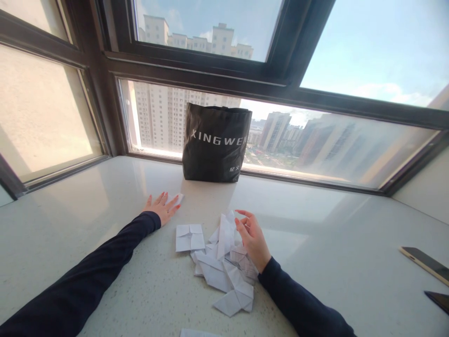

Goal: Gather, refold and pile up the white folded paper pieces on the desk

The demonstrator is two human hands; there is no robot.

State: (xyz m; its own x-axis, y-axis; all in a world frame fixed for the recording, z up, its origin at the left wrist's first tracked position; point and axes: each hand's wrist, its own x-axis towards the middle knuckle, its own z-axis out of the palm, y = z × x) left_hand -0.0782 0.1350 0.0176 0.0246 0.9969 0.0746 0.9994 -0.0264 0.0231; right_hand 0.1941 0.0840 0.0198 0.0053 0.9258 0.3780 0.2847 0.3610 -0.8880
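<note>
My left hand [162, 208] lies with its fingers spread on the counter, its fingertips over a small folded white paper [180, 198] that they partly cover. Beside a loose heap of folded white paper pieces [213, 271] is my right hand [253, 236]. Its thumb and forefinger are apart, the other fingers are bent, and nothing shows between them. Left of the heap sits a square folded paper [190, 238] with flaps meeting at its middle. Some pieces in the heap overlap, and my right hand hides part of it.
A black bag [215, 145] with white lettering stands upright against the window at the back. A phone [426, 263] and a dark flat object [438, 300] lie at the right edge. Another white paper [196, 333] shows at the bottom edge of the pale speckled counter [140, 290].
</note>
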